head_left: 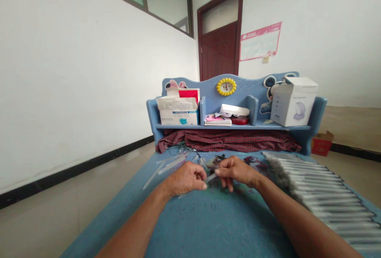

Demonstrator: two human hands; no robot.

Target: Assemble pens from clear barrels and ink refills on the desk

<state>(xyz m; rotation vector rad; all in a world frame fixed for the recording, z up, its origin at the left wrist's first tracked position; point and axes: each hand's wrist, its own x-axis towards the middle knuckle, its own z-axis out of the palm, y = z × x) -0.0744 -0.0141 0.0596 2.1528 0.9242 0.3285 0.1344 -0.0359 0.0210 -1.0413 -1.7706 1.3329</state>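
Observation:
Over the middle of the blue desk, my left hand [190,176] and my right hand [235,170] face each other, fingers closed. Between them is a narrow translucent plastic sleeve [211,178], pinched at one end by each hand. Whether anything is inside the sleeve cannot be made out. Several long clear sleeves [153,175] lie loose beside and beyond my left hand. Small dark and pale pieces [202,160] lie just behind both hands, partly hidden. To the right of my right arm, several slim whitish sticks [321,186] lie in a row, with grey fuzzy ends [281,174] towards the middle.
A bunched red checked cloth [229,141] lies along the back of the desk [226,226]. The shelf above holds a mask box [178,111], papers [218,120], a red round tin [239,120] and a white carton [293,103]. A yellow flower-shaped clock [226,87] is on the backboard.

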